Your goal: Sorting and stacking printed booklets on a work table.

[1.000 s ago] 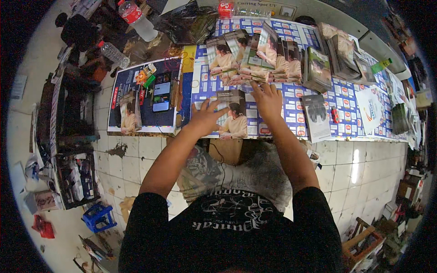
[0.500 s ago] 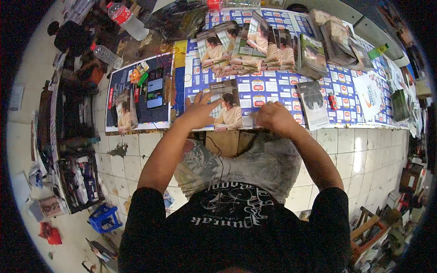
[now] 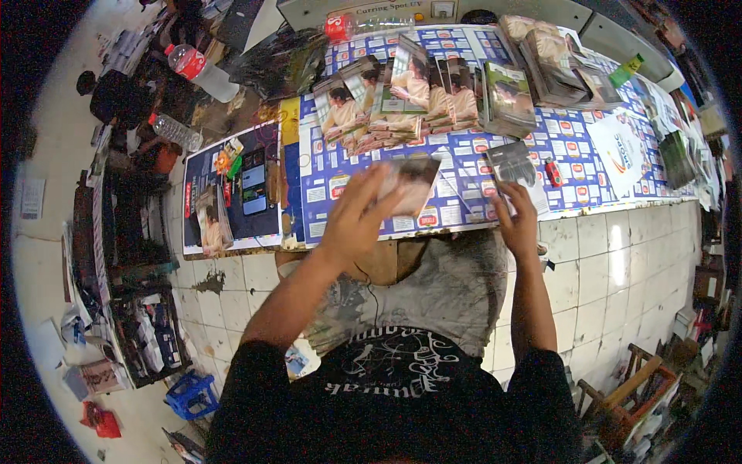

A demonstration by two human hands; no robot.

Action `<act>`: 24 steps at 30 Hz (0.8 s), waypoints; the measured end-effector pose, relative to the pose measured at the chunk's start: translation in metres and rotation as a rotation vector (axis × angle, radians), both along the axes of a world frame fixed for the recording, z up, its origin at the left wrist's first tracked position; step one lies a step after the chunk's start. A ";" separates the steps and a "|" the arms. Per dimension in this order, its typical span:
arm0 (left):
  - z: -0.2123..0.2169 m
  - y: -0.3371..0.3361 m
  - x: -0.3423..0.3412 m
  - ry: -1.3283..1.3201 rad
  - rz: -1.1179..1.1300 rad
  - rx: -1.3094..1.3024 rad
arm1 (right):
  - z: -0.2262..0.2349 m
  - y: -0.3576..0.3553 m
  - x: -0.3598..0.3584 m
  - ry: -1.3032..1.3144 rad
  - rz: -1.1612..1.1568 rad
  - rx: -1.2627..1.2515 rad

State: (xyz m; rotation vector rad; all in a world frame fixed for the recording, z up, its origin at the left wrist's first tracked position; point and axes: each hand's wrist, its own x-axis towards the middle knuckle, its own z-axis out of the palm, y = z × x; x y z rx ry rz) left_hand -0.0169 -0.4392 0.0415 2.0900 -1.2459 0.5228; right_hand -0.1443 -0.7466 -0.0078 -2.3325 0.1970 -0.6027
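My left hand [image 3: 357,213] holds a booklet [image 3: 417,184] with a photo cover, raised and tilted over the table, partly blurred. The fingers cover its left side. At the right, my right hand [image 3: 518,220] has its bent fingers and thumb at the lower left edge of a flat grey-and-white packet [image 3: 519,165] with a dark printed picture. Between the two hands lies something thin and see-through, too faint to name. Beyond them, overlapping booklets [image 3: 402,97] of the same kind are heaped, next to a neat stack of booklets [image 3: 508,100].
Blue-and-white printed sheets [image 3: 568,143] cover the table. More stacks [image 3: 553,66] stand at the far right. At the left lie a phone [image 3: 253,185], another booklet [image 3: 210,220] and a plastic bottle [image 3: 201,71]. A small red item [image 3: 553,174] sits right of the packet.
My left hand has moved right and lifted the booklet off the table. My right hand has gone right, from beside the booklet to the packet. The whole view has shifted somewhat.
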 end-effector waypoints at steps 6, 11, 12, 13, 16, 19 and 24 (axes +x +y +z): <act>0.019 -0.083 0.123 -0.106 0.094 0.347 | -0.002 -0.043 -0.011 0.067 -0.351 0.037; -0.012 -0.089 0.142 -0.045 0.043 0.548 | -0.033 -0.061 -0.015 0.316 -0.575 -0.280; -0.014 -0.086 0.136 -0.015 0.004 0.510 | -0.031 -0.063 -0.017 0.313 -0.579 -0.281; -0.019 -0.079 0.135 0.027 0.014 0.456 | -0.021 -0.059 -0.015 0.428 -0.599 -0.278; -0.013 -0.054 0.107 0.026 0.031 0.342 | -0.015 -0.063 -0.021 0.429 -0.612 -0.201; -0.006 -0.032 0.070 0.024 0.061 0.264 | -0.016 -0.075 -0.027 0.049 -0.500 -0.075; 0.019 -0.022 0.003 0.079 0.047 0.312 | 0.088 -0.034 -0.010 0.209 -0.160 0.102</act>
